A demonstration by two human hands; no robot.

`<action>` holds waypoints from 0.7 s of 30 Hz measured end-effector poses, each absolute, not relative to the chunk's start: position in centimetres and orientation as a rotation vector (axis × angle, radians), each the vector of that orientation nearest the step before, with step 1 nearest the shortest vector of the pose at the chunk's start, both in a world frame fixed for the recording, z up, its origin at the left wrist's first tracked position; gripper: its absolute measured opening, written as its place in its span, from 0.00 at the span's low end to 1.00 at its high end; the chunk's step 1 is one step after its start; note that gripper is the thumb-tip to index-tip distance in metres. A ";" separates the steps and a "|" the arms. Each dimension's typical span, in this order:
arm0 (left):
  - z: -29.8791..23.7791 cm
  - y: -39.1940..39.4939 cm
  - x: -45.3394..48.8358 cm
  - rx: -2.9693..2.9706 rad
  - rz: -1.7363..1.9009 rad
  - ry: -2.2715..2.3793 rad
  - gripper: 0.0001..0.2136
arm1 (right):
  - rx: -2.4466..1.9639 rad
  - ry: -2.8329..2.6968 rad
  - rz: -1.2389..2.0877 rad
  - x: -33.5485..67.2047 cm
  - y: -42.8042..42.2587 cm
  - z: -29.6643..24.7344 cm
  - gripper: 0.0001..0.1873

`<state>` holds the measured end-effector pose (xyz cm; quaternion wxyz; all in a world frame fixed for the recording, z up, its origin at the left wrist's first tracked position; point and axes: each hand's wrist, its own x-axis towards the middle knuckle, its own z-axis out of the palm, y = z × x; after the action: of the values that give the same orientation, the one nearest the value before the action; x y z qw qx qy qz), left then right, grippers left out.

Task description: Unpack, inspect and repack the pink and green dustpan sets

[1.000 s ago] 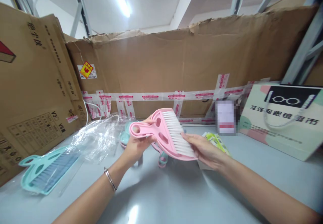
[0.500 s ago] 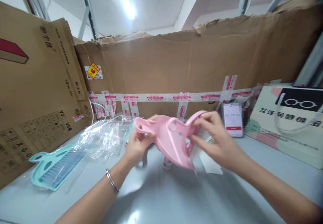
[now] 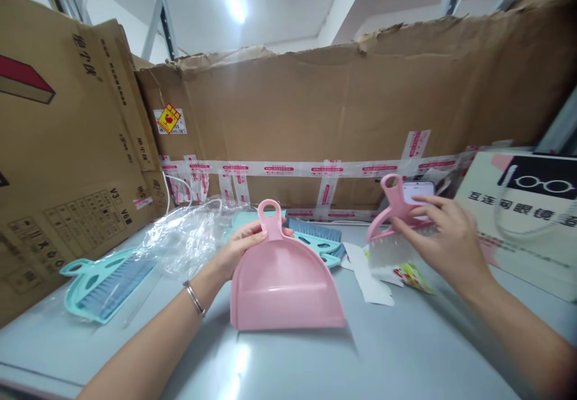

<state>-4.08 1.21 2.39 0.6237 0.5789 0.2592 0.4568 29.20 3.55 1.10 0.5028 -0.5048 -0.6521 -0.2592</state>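
My left hand (image 3: 238, 248) grips the loop handle of a pink dustpan (image 3: 283, 280), which is tilted with its wide lip resting on the grey table (image 3: 288, 358). Off to the right, my right hand (image 3: 444, 241) is closed around a pink hand brush (image 3: 393, 226) with white bristles, held just above the table. The brush and the dustpan are apart. A metal bangle sits on my left wrist.
A teal brush-and-dustpan set (image 3: 101, 277) lies at the left beside crumpled clear plastic (image 3: 184, 241). Another teal set (image 3: 318, 241) lies behind the pink dustpan. Paper slips (image 3: 369, 271), a phone (image 3: 417, 190) and a printed paper bag (image 3: 527, 208) are at right. Cardboard walls (image 3: 315, 118) surround the table.
The pink brush was nested in the dustpan a second ago. My right hand pulled it out to the right, and my left hand lowered the dustpan onto the table.
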 end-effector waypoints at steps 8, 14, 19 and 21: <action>1.6 1.5 -3.6 1.370 0.989 0.726 0.16 | -1.314 -1.544 -0.286 28.8 3.0 1.1 0.15; 2.1 1.3 -3.4 1.672 0.946 1.013 0.19 | -1.290 -1.527 -0.259 28.4 2.9 1.2 0.15; 2.4 1.0 -3.3 1.903 0.949 1.199 0.20 | -1.287 -1.427 -0.146 28.1 2.7 1.7 0.19; 2.2 1.0 -3.1 1.900 0.990 1.220 0.19 | -1.281 -1.321 0.064 27.5 2.2 2.1 0.21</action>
<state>-3.14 1.02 2.24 0.3316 0.7271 0.4669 0.3787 27.53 2.15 2.11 0.6055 -0.5537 -0.5710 0.0277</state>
